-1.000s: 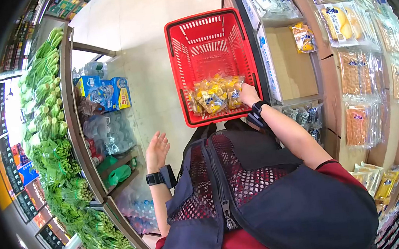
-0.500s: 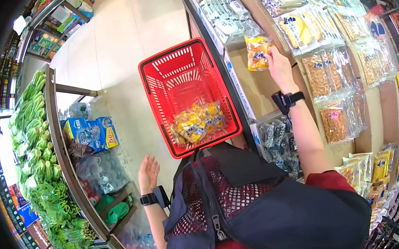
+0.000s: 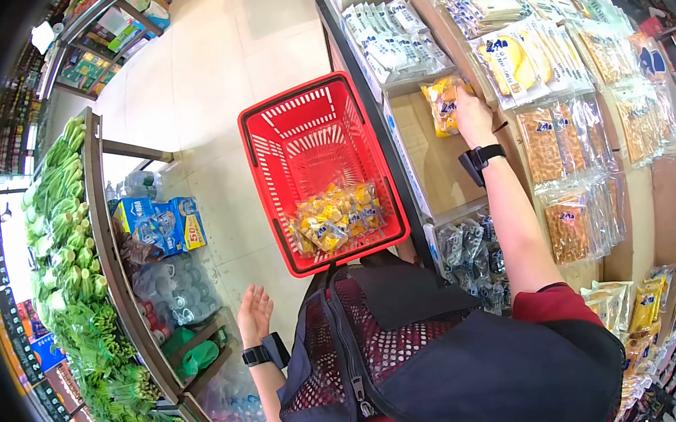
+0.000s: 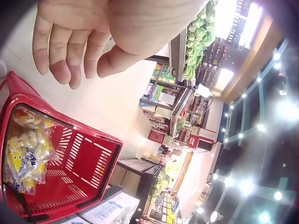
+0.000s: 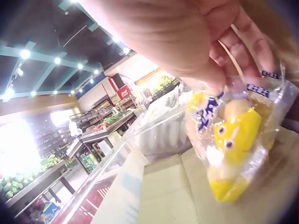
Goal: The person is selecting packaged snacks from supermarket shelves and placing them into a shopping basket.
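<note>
My right hand (image 3: 473,121) pinches the top of a clear plastic pack of yellow-wrapped buns (image 3: 443,105) at the far end of a shallow cardboard box (image 3: 435,165). In the right wrist view, cartoon eyes show on the yellow wrapper (image 5: 238,135), and the fingertips are at the pack's upper edge. Several similar packs (image 3: 337,217) lie together at the near end of a red shopping basket (image 3: 257,170). My left hand (image 3: 255,310) hangs left of the basket, fingers loosely extended and holding nothing; the left wrist view shows its palm (image 4: 93,23).
Beyond the box lie white-wrapped packs (image 3: 395,43); flat packs of brown biscuits (image 3: 543,142) fill the sloped display on the right. Small dark packs (image 3: 472,251) sit in front of the box. Leafy vegetables (image 3: 68,278) line a shelf edge (image 3: 110,257) along the left.
My right hand has left the packs in the basket and moved right to the bun pack in the cardboard box, which it now holds. The view has shifted right; my left hand stays idle.
</note>
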### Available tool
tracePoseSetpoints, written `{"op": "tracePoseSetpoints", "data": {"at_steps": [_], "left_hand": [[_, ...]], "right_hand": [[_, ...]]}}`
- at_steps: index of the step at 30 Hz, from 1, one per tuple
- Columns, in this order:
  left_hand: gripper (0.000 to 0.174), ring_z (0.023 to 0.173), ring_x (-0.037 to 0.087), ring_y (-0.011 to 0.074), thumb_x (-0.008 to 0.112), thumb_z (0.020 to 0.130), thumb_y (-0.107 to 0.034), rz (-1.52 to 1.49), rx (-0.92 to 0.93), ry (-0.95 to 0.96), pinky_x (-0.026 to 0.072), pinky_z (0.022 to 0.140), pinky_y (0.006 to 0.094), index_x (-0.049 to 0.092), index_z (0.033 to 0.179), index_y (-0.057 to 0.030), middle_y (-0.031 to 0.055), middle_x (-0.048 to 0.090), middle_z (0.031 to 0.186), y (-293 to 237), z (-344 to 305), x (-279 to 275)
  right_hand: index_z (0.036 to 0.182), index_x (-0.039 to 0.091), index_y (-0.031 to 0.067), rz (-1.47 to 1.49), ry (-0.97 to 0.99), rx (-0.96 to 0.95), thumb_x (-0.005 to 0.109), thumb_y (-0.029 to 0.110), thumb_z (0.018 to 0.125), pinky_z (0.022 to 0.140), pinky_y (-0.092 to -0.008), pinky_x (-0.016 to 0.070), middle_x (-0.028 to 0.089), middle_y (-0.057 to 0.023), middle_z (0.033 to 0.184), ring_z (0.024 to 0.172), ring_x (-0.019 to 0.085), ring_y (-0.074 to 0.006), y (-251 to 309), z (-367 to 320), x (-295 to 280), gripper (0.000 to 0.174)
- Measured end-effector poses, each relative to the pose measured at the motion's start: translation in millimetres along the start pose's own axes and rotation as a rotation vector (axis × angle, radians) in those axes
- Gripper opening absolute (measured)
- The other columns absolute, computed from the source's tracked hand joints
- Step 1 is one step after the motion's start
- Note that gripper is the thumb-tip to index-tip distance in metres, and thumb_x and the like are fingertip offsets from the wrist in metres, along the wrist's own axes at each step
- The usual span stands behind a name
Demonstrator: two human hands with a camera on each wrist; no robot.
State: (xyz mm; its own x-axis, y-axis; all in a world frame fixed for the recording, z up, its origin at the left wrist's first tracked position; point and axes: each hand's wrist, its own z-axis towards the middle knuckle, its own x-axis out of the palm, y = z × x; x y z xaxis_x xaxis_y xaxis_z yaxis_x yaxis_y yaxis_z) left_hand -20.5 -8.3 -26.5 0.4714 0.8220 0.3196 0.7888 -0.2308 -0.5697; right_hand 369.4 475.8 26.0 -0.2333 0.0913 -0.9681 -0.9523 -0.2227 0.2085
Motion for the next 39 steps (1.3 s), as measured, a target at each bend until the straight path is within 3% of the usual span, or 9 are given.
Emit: {"op": "tracePoseSetpoints", "data": {"at_steps": [10,16,18,22,28,32,34,36,39], "left_hand": [[0.045,0.093,0.053,0.0150,0.051,0.089,-0.026,0.015,0.006,0.001,0.0447,0.082,0.0334,0.040,0.128,-0.0075,0.0056,0.054,0.114,2,-1,17],[0.046,0.095,0.053,0.0154,0.051,0.089,-0.027,0.013,-0.004,-0.006,0.0442,0.083,0.0331,0.040,0.129,-0.0077,0.0053,0.053,0.115,6,-3,9],[0.046,0.096,0.052,0.0160,0.051,0.089,-0.027,0.005,-0.013,-0.009,0.0438,0.084,0.0333,0.039,0.130,-0.0078,0.0056,0.053,0.116,8,-1,5],[0.052,0.103,0.049,0.0186,0.052,0.089,-0.029,0.037,-0.024,-0.006,0.0412,0.089,0.0347,0.036,0.132,-0.0068,0.0081,0.048,0.123,9,4,-1],[0.055,0.111,0.046,0.0209,0.052,0.088,-0.030,0.079,-0.017,-0.004,0.0379,0.094,0.0364,0.033,0.134,-0.0052,0.0116,0.043,0.131,6,6,-1],[0.056,0.113,0.045,0.0226,0.053,0.088,-0.030,0.078,-0.006,-0.021,0.0373,0.095,0.0371,0.033,0.134,-0.0044,0.0132,0.041,0.132,4,-2,-3],[0.057,0.113,0.045,0.0231,0.053,0.088,-0.030,0.053,-0.003,-0.035,0.0368,0.095,0.0373,0.033,0.134,-0.0040,0.0134,0.041,0.133,4,-2,-10],[0.055,0.110,0.046,0.0216,0.054,0.088,-0.029,0.022,-0.005,-0.055,0.0373,0.095,0.0370,0.034,0.133,-0.0040,0.0127,0.043,0.131,4,-2,-13],[0.053,0.105,0.048,0.0195,0.054,0.087,-0.027,0.015,-0.007,-0.052,0.0390,0.092,0.0362,0.036,0.132,-0.0038,0.0117,0.046,0.127,2,-1,-17]], "right_hand": [[0.094,0.053,-0.0008,-0.060,0.051,-0.023,0.044,0.006,0.081,0.068,-0.0459,0.0493,0.062,-0.0224,0.081,0.080,0.062,-0.0363,2,11,18,0.017],[0.095,0.052,0.0033,-0.092,-0.266,-0.086,0.055,0.010,0.080,0.069,-0.0436,0.0492,0.054,-0.0182,0.092,0.081,0.059,-0.0362,22,-15,1,0.017],[0.095,0.051,0.0048,-0.051,-0.189,-0.266,0.053,0.011,0.080,0.062,-0.0420,0.0507,0.053,-0.0170,0.090,0.073,0.059,-0.0335,31,-29,-7,0.017],[0.096,0.052,0.0042,-0.092,0.242,-0.359,0.052,0.011,0.080,0.059,-0.0434,0.0506,0.054,-0.0180,0.090,0.070,0.061,-0.0348,27,-47,17,0.018],[0.097,0.052,0.0064,-0.159,0.177,-0.298,0.041,0.011,0.086,0.060,-0.0441,0.0504,0.054,-0.0195,0.090,0.069,0.062,-0.0347,14,-37,35,0.017],[0.098,0.053,0.0073,-0.109,0.157,-0.285,0.047,0.013,0.084,0.060,-0.0439,0.0493,0.054,-0.0188,0.088,0.071,0.060,-0.0340,28,-45,23,0.016],[0.105,0.055,0.0115,0.049,0.045,-0.317,0.055,0.016,0.083,0.062,-0.0422,0.0485,0.056,-0.0124,0.093,0.072,0.061,-0.0308,57,-58,1,0.022],[0.101,0.057,0.0111,0.284,0.064,-0.365,0.056,0.019,0.084,0.061,-0.0389,0.0476,0.058,-0.0102,0.085,0.072,0.061,-0.0274,91,-72,-7,0.019],[0.092,0.059,0.0081,0.510,0.431,-0.388,0.054,0.023,0.084,0.070,-0.0421,0.0479,0.062,-0.0136,0.084,0.081,0.060,-0.0320,147,-104,4,0.018]]}}
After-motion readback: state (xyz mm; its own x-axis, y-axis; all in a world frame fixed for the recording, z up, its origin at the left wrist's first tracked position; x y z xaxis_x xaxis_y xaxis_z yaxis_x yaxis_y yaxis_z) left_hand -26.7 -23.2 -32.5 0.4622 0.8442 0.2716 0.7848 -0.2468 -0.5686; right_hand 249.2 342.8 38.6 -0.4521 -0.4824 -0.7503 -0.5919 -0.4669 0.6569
